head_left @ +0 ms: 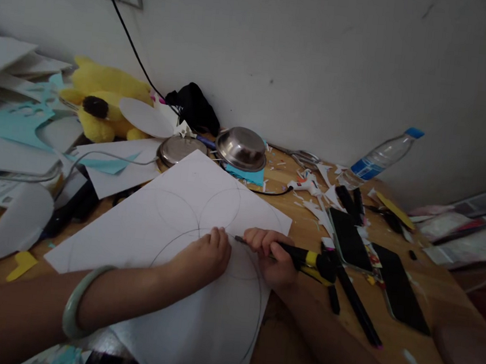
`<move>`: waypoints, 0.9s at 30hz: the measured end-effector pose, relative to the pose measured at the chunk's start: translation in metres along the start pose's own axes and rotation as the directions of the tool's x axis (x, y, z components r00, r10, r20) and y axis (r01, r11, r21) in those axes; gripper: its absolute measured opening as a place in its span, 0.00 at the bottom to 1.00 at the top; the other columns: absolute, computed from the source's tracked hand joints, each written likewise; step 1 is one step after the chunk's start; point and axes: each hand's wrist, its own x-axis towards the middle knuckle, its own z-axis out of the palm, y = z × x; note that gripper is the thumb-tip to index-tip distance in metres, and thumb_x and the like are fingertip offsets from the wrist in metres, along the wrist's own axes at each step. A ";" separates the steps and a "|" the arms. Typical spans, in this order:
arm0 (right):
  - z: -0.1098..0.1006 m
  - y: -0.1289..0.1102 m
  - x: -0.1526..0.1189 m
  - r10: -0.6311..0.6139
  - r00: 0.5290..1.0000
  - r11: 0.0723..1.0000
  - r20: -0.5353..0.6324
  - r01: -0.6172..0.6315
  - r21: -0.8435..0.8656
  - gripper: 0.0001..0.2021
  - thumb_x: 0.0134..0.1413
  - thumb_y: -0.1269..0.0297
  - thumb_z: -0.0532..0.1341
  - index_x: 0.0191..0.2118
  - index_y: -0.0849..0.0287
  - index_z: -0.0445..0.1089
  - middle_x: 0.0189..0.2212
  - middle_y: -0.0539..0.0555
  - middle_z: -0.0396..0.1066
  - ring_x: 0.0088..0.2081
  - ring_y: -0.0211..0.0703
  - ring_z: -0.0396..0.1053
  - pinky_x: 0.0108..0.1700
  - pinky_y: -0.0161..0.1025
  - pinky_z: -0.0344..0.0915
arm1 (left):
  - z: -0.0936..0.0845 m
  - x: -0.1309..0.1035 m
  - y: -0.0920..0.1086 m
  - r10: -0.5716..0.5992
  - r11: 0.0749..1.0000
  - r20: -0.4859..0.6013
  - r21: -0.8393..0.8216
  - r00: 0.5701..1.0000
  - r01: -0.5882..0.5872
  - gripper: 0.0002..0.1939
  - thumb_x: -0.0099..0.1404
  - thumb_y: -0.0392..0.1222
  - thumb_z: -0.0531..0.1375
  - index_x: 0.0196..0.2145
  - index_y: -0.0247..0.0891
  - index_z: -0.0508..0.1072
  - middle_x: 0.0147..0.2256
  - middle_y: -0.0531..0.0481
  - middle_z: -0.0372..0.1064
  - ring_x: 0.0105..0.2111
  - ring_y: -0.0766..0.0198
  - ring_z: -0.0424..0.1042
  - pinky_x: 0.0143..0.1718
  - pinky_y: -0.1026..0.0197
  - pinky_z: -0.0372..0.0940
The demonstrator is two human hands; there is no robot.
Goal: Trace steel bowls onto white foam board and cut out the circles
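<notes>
A large white sheet (119, 244) lies on the table, marked with drawn circles and arcs. On its middle rests my left hand (207, 253), fingers curled and pressed together. What they hold, if anything, is hidden; a pale green bangle (76, 302) circles that wrist. My right hand (272, 257) grips a black-and-yellow utility knife (310, 260). Its dark tip points left onto the sheet, a short way from the left fingers. The knife's rear end sticks out to the right, beyond the hand.
Upturned metal bowl (241, 147), glue gun (306, 183), tilted water bottle (378, 161) and phones (350, 239) surround the sheet, with paper scraps strewn between. A yellow plush toy (109, 90) sits at the back left. The black cord (126, 28) hangs from a wall socket.
</notes>
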 end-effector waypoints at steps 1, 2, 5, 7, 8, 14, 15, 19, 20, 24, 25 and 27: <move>0.000 0.000 -0.001 -0.006 1.000 1.000 0.005 0.006 0.009 0.17 0.48 0.59 0.55 0.15 0.56 0.51 0.13 0.46 0.51 0.20 0.38 0.53 0.29 0.43 0.56 | 0.000 0.000 0.000 -0.001 1.000 0.004 0.000 1.000 0.001 0.15 0.62 0.28 0.53 0.46 0.21 0.69 0.43 0.30 0.69 0.39 0.55 0.72 0.30 0.64 0.68; 0.000 0.000 -0.001 -0.011 1.000 1.000 0.013 0.011 0.018 0.17 0.49 0.60 0.54 0.15 0.56 0.51 0.13 0.47 0.51 0.20 0.38 0.53 0.29 0.42 0.56 | -0.001 0.000 0.000 -0.003 1.000 0.009 0.007 1.000 0.003 0.15 0.62 0.28 0.53 0.46 0.21 0.69 0.43 0.30 0.69 0.40 0.55 0.72 0.29 0.64 0.68; 0.000 -0.001 -0.004 -0.038 0.999 0.998 0.030 0.036 0.044 0.16 0.50 0.62 0.54 0.16 0.57 0.52 0.14 0.47 0.52 0.21 0.39 0.53 0.29 0.42 0.55 | -0.002 0.000 0.000 -0.013 0.999 0.027 0.032 1.000 0.012 0.16 0.62 0.27 0.51 0.47 0.21 0.69 0.44 0.31 0.69 0.40 0.55 0.72 0.28 0.65 0.67; 0.001 -0.003 -0.005 -0.062 0.997 0.997 0.034 0.061 0.050 0.15 0.51 0.63 0.54 0.16 0.57 0.53 0.14 0.47 0.52 0.21 0.39 0.53 0.29 0.42 0.55 | -0.001 0.000 0.001 -0.008 0.999 0.030 0.037 1.000 0.007 0.16 0.62 0.26 0.51 0.47 0.22 0.69 0.44 0.31 0.69 0.40 0.56 0.72 0.28 0.65 0.67; 0.001 -0.003 -0.006 -0.071 0.997 0.996 0.033 0.069 0.053 0.15 0.51 0.63 0.54 0.17 0.57 0.53 0.15 0.47 0.52 0.21 0.39 0.53 0.29 0.42 0.54 | -0.001 0.000 0.001 -0.004 0.999 0.027 0.036 1.000 0.003 0.16 0.62 0.26 0.51 0.47 0.22 0.69 0.44 0.31 0.69 0.40 0.55 0.72 0.28 0.64 0.67; -0.001 0.001 -0.010 -0.087 0.995 0.994 0.042 0.083 0.075 0.14 0.53 0.63 0.53 0.18 0.57 0.55 0.16 0.47 0.52 0.22 0.38 0.53 0.30 0.42 0.54 | -0.002 -0.001 -0.002 0.023 1.000 0.028 0.015 0.999 -0.023 0.15 0.63 0.27 0.50 0.46 0.20 0.69 0.44 0.30 0.68 0.40 0.54 0.72 0.29 0.63 0.68; -0.001 0.002 -0.010 -0.087 0.995 0.994 0.044 0.083 0.073 0.14 0.53 0.63 0.53 0.18 0.57 0.55 0.16 0.48 0.53 0.22 0.39 0.54 0.30 0.42 0.54 | -0.003 -0.001 -0.003 0.030 1.000 0.036 0.000 0.999 -0.030 0.15 0.63 0.26 0.51 0.46 0.21 0.69 0.45 0.30 0.68 0.40 0.55 0.71 0.30 0.63 0.68; 0.002 -0.006 -0.007 -0.079 0.997 0.997 0.009 0.079 0.028 0.15 0.52 0.63 0.53 0.17 0.57 0.54 0.15 0.47 0.54 0.22 0.39 0.55 0.31 0.43 0.55 | -0.008 -0.002 -0.009 0.047 0.997 0.022 -0.066 0.999 -0.045 0.13 0.63 0.28 0.52 0.45 0.24 0.69 0.46 0.33 0.67 0.42 0.55 0.69 0.31 0.61 0.67; 0.003 -0.011 -0.006 -0.079 0.997 0.997 -0.001 0.079 0.020 0.15 0.52 0.63 0.54 0.17 0.57 0.54 0.15 0.47 0.53 0.22 0.39 0.54 0.31 0.43 0.55 | -0.009 -0.002 -0.011 0.044 0.995 0.004 -0.089 0.999 -0.043 0.12 0.65 0.30 0.51 0.44 0.25 0.70 0.45 0.35 0.67 0.41 0.55 0.69 0.32 0.60 0.67; 0.006 -0.032 -0.004 -0.115 0.993 0.990 -0.005 0.115 0.080 0.16 0.52 0.61 0.53 0.17 0.57 0.53 0.13 0.46 0.50 0.20 0.37 0.52 0.29 0.41 0.54 | -0.012 0.001 -0.015 0.000 0.976 -0.036 -0.219 0.999 -0.007 0.12 0.67 0.39 0.52 0.41 0.29 0.71 0.39 0.41 0.68 0.37 0.57 0.68 0.33 0.58 0.65; 0.005 -0.034 -0.004 -0.120 0.993 0.988 -0.002 0.120 0.099 0.15 0.53 0.62 0.52 0.17 0.58 0.53 0.13 0.46 0.50 0.19 0.37 0.51 0.29 0.41 0.53 | -0.011 0.002 -0.016 -0.011 0.970 -0.032 -0.243 0.999 0.003 0.11 0.67 0.39 0.53 0.41 0.30 0.71 0.39 0.42 0.68 0.37 0.57 0.67 0.34 0.58 0.65; 0.004 -0.035 -0.004 -0.123 0.992 0.986 0.001 0.123 0.109 0.15 0.54 0.63 0.52 0.18 0.58 0.54 0.14 0.46 0.51 0.20 0.37 0.52 0.30 0.41 0.53 | -0.010 0.003 -0.016 -0.017 0.965 -0.021 -0.263 1.000 0.011 0.11 0.66 0.39 0.53 0.40 0.30 0.71 0.38 0.43 0.68 0.37 0.57 0.66 0.34 0.58 0.64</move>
